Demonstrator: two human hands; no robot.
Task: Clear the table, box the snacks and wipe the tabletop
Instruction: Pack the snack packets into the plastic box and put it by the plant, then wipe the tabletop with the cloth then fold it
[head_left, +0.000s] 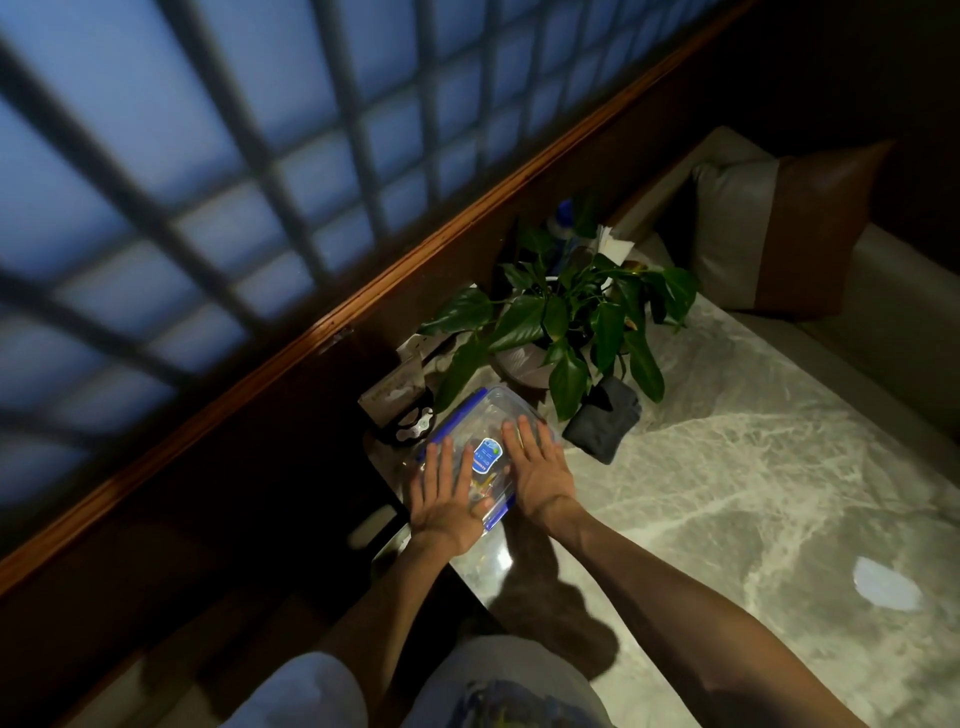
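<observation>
1. Head view shows both of my hands laid flat on a clear plastic storage box with blue clip edges (485, 457), which sits near the corner of the grey-green marble tabletop (727, 467).
2. My left hand (447, 499) has its fingers spread over the lid's nearer left part, palm down, grasping nothing.
3. My right hand (540, 467) lies the same way on the lid's right side, fingers stretched out and pressing, not curled round anything.
4. Between my hands a blue and white label (487, 454) shows on the lid; colourful contents lie under it, too blurred to name.
5. Just beyond the box stands a leafy green potted plant (561, 312).
6. A folded dark grey cloth (602, 421) lies on the marble beside the box, under the plant's leaves.
7. A grey and brown cushion (779, 234) rests on the seat past the table.
</observation>
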